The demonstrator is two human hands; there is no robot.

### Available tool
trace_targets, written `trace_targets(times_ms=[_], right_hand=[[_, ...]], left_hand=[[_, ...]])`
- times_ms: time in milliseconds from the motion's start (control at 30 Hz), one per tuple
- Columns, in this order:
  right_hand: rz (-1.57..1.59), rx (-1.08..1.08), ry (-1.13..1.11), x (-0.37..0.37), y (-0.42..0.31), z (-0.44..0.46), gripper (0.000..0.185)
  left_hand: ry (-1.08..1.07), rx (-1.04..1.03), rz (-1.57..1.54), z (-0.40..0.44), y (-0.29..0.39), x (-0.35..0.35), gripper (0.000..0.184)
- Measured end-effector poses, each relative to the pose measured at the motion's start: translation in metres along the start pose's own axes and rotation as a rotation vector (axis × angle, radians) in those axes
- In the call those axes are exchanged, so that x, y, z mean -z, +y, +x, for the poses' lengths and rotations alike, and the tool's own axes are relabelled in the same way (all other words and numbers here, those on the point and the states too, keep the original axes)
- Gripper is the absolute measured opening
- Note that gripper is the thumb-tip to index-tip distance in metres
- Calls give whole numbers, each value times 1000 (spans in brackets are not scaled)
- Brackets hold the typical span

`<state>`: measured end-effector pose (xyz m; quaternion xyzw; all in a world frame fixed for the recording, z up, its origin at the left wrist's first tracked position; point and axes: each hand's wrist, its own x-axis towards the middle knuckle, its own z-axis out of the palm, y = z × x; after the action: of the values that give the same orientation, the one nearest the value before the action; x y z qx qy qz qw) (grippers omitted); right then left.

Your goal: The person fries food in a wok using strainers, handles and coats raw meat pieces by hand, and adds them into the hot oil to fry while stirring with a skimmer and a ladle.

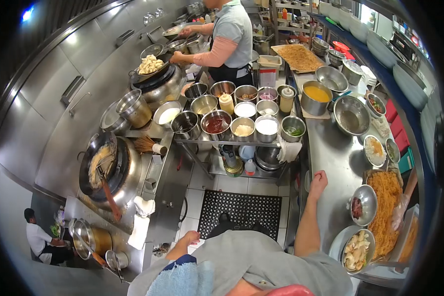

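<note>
My left hand (189, 239) hangs low beside the stove front, its fingers loose and a little apart, with nothing seen in it. My right hand (318, 184) is over the near edge of the steel counter (330, 148), fingers curled in and holding nothing visible. On the stove to my left, a wok (91, 165) holds pale food, with a wire skimmer (103, 165) resting in it by its wooden handle. A folded white cloth (139, 232) lies on the stove's edge. A steel bowl of dark red meat (357, 207) stands on the counter at my right.
Ahead, a cart carries several steel pots and a pot of dark red sauce (216, 123). Beyond it a co-worker (229, 39) works at another wok. A gloved hand (398, 212) reaches beside a tray of orange shreds (384, 197). A rubber mat (239, 207) covers the floor.
</note>
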<state>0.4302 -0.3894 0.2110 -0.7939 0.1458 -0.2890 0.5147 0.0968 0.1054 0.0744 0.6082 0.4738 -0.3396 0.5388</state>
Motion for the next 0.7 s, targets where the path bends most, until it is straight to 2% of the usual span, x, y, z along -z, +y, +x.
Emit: trace_targets(times_ms=[167, 267, 300, 400, 433, 700], right_hand=[[11, -9, -5, 6, -8, -3, 11], [17, -17, 15, 3, -5, -3, 11], [16, -19, 15, 2, -3, -3, 11], [6, -1, 19, 0, 2, -2, 12], [2, 9, 26, -1, 2, -1, 12], [-4, -19, 24, 2, 4, -4, 11]], left_hand=[[-254, -14, -29, 45, -27, 22, 13], [-10, 56, 189, 17, 3, 3, 14], [-64, 4, 121, 15, 8, 5, 14], [56, -33, 85, 4, 23, -3, 15], [29, -56, 40, 1, 25, -4, 16], [26, -48, 74, 4, 29, -4, 18]])
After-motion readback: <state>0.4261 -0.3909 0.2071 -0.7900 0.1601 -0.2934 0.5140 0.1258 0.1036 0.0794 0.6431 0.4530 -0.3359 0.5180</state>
